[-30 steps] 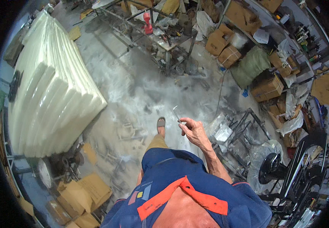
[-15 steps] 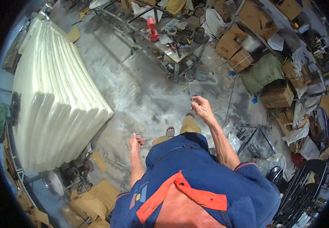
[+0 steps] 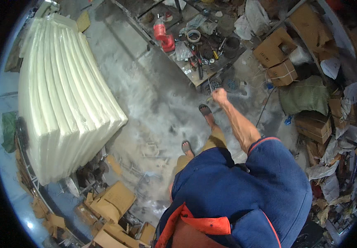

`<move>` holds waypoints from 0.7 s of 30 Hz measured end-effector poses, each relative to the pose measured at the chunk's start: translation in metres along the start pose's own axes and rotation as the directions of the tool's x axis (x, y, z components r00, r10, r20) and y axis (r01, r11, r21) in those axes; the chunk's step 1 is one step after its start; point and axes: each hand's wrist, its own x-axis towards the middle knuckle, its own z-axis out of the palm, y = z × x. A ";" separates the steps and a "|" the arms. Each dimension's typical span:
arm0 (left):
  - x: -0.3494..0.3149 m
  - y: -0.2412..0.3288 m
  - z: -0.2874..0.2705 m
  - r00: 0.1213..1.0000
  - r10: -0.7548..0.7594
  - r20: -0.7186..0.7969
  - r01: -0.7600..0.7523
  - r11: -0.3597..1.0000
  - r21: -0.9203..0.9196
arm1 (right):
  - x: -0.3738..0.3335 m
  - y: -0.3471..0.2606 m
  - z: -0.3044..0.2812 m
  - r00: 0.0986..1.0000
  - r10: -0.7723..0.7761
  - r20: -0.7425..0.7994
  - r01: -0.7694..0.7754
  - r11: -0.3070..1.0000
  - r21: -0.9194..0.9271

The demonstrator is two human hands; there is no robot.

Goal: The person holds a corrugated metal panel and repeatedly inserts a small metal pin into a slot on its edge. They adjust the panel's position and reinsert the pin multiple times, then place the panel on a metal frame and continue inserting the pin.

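Note:
My right hand (image 3: 219, 96) is closed around a thin metal rod, by its bent shape a hex key (image 3: 210, 85); its upper part sticks out past the fingers toward the bench. My right arm is stretched forward, and the hand is just short of the near corner of a low work table (image 3: 195, 76). On that table lie a red power tool (image 3: 164, 36), a roll of tape (image 3: 193, 36), a screwdriver with a yellow handle (image 3: 215, 54), a dark-handled tool (image 3: 200, 70) and small loose parts. My left hand is hidden behind my body.
Tall pale wrapped panels (image 3: 71, 103) stand on the left. Cardboard boxes (image 3: 275, 47) and a green sack (image 3: 304, 96) line the right side. Flattened cardboard (image 3: 114, 200) lies at lower left. A dark cable (image 3: 265, 107) crosses the floor near trays of small hardware (image 3: 231, 84).
I have stepped closer to the table, which now appears larger. My right hand has reached forward with the hex key. My left hand has dropped out of sight.

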 end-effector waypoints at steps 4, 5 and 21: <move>-0.024 0.039 0.027 0.989 -0.146 0.004 0.143 0.961 -0.237 | 0.075 -0.028 -0.003 0.997 -0.078 0.025 0.077 0.997 0.011; -0.026 0.052 0.022 0.988 -0.154 0.007 0.150 0.952 -0.265 | 0.092 -0.036 -0.006 0.997 -0.080 0.016 0.080 0.997 0.017; -0.033 0.095 0.063 0.970 -0.240 0.038 0.241 0.931 -0.275 | 0.073 -0.044 0.041 0.989 -0.126 0.082 0.144 0.955 -0.260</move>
